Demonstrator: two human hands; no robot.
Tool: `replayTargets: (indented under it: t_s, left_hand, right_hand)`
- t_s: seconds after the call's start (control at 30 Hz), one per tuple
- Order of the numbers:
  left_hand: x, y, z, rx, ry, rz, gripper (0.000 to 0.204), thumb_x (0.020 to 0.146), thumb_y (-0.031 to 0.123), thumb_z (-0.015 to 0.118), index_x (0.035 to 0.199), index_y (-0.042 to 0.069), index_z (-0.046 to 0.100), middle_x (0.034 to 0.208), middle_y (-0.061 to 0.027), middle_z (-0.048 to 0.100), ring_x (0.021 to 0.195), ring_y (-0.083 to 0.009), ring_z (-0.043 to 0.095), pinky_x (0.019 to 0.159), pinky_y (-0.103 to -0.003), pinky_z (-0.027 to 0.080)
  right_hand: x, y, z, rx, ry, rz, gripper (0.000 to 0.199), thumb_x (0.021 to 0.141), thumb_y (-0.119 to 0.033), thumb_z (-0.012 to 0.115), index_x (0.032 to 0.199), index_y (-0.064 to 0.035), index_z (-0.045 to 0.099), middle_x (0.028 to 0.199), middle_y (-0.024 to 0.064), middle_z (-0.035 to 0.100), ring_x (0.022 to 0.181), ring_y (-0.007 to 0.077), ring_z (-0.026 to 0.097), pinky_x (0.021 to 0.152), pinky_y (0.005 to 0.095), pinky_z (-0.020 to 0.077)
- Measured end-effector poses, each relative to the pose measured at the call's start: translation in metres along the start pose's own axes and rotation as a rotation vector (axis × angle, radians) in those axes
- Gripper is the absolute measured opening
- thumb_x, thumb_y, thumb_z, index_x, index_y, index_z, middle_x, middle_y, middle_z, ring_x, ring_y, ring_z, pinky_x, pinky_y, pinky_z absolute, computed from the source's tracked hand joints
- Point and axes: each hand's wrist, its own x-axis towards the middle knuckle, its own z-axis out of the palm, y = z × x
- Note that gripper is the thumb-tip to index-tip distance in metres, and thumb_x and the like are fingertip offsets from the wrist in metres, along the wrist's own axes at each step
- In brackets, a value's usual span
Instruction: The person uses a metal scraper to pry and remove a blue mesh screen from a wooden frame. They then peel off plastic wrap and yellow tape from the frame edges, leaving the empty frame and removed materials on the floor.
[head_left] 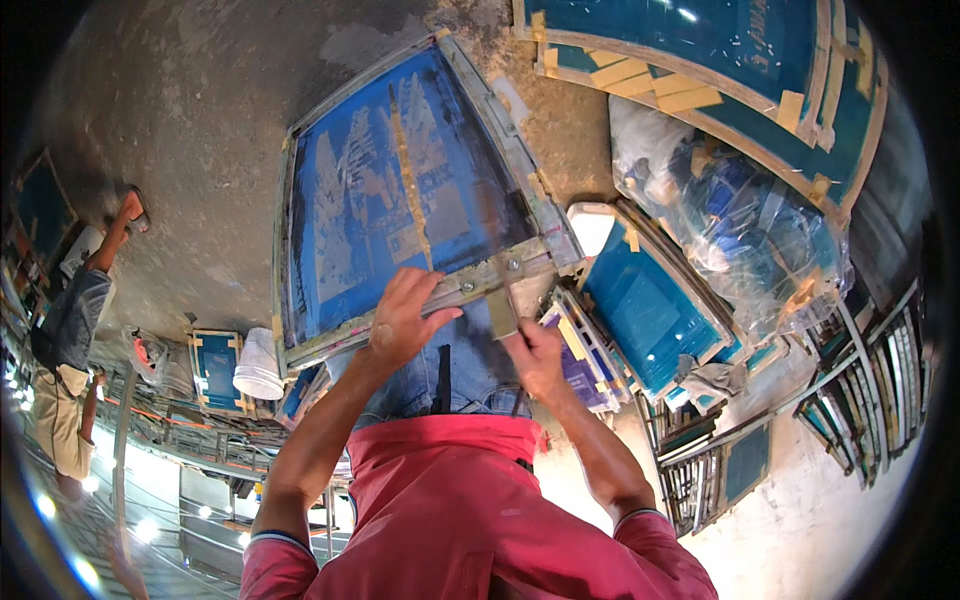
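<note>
A large screen printing frame (360, 190) leans in front of me, its blue mesh stained and worn, with a strip of tan tape down the middle. My left hand (402, 318) holds the near rail, fingers over the top and thumb spread along it. To its right, my right hand (538, 352) is closed around a tool (503, 315) with a flat tan part and a long thin dark part. That tool is smeared by motion, so its exact kind cannot be told. It is raised by the near right corner, close to bolts in the rail.
At right stand more screen frames (650, 320), a clear plastic bag of things (735, 215) and racks of thin frames (875, 385). Big teal screens (690, 50) lie at the upper right. A white bucket (260, 365) and another person (75, 320) are at left.
</note>
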Motion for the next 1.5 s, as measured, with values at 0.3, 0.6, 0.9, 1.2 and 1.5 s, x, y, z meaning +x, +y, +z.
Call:
replayTargets:
  t_s: [0.3, 0.6, 0.9, 1.2, 1.5]
  left_hand:
    - [0.001, -0.003, 0.001, -0.001, 0.009, 0.026, 0.054, 0.070, 0.025, 0.082, 0.110, -0.003, 0.061, 0.098, -0.0153, 0.057, 0.092, -0.0350, 0.055, 0.080, -0.043, 0.046]
    - [-0.004, -0.007, 0.011, 0.043, 0.009, 0.030, 0.053, 0.069, 0.028, 0.082, 0.109, -0.001, 0.062, 0.092, -0.0124, 0.053, 0.088, -0.0324, 0.053, 0.076, -0.042, 0.045]
    - [-0.006, 0.000, 0.011, 0.018, 0.024, -0.053, 0.050, 0.069, 0.029, 0.082, 0.107, 0.002, 0.063, 0.093, -0.0110, 0.052, 0.092, -0.0319, 0.053, 0.077, -0.042, 0.045]
    - [0.000, -0.009, 0.018, -0.043, 0.044, 0.009, 0.050, 0.060, 0.015, 0.086, 0.103, -0.001, 0.063, 0.089, -0.0130, 0.054, 0.084, -0.0339, 0.053, 0.072, -0.042, 0.045]
    - [0.003, -0.006, -0.001, -0.071, 0.053, 0.007, 0.050, 0.059, 0.019, 0.088, 0.099, -0.001, 0.065, 0.086, -0.0124, 0.055, 0.083, -0.0327, 0.054, 0.072, -0.041, 0.046]
  right_hand:
    - [0.042, -0.067, 0.003, 0.527, 0.049, 0.549, 0.027, 0.092, -0.025, 0.061, 0.074, -0.0045, 0.058, 0.054, 0.0013, 0.053, 0.038, 0.0070, 0.047, 0.032, 0.0220, 0.0307]
    - [0.014, -0.070, 0.028, 0.383, 0.230, 0.420, 0.017, 0.090, -0.014, 0.063, 0.082, 0.0012, 0.061, 0.063, -0.0027, 0.054, 0.051, 0.0044, 0.049, 0.041, 0.0251, 0.0477]
    - [0.000, -0.073, 0.051, 0.448, 0.342, 0.439, 0.011, 0.095, -0.012, 0.055, 0.091, -0.0017, 0.055, 0.064, 0.0001, 0.054, 0.046, 0.0062, 0.049, 0.042, 0.0240, 0.0458]
    - [-0.004, -0.063, 0.083, 0.580, 0.326, 0.572, 0.018, 0.092, -0.015, 0.064, 0.082, -0.0013, 0.059, 0.056, 0.0020, 0.055, 0.040, 0.0073, 0.047, 0.034, 0.0228, 0.0339]
    - [0.024, -0.086, 0.044, 0.569, 0.583, 0.460, 0.014, 0.094, -0.020, 0.060, 0.092, -0.0060, 0.059, 0.065, -0.0020, 0.055, 0.043, 0.0056, 0.046, 0.037, 0.0202, 0.0359]
